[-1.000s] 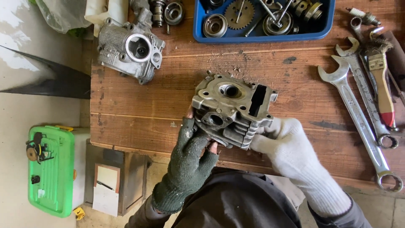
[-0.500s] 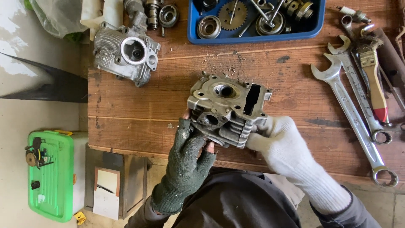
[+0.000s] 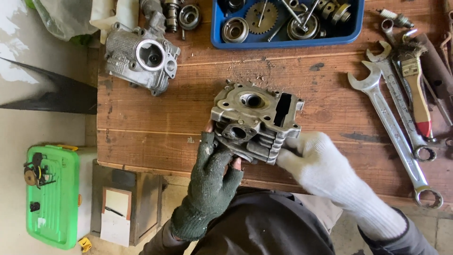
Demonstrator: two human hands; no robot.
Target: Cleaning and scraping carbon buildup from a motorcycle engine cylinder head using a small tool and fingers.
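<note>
A grey finned metal engine cylinder head is held just above the wooden workbench, near its front edge. My left hand, in a dark green fingerless glove, grips its lower left side. My right hand, in a white knit glove, holds its lower right corner. The part's top face, with a round bore and a rectangular slot, points up at the camera.
A second aluminium engine casting lies at the bench's back left. A blue tray of gears and small parts stands at the back. Large spanners and a wooden-handled brush lie at the right. A green plastic box sits on the floor, left.
The camera view has shifted a little. Both hands keep their hold on the cylinder head, which stays in much the same place over the bench.
</note>
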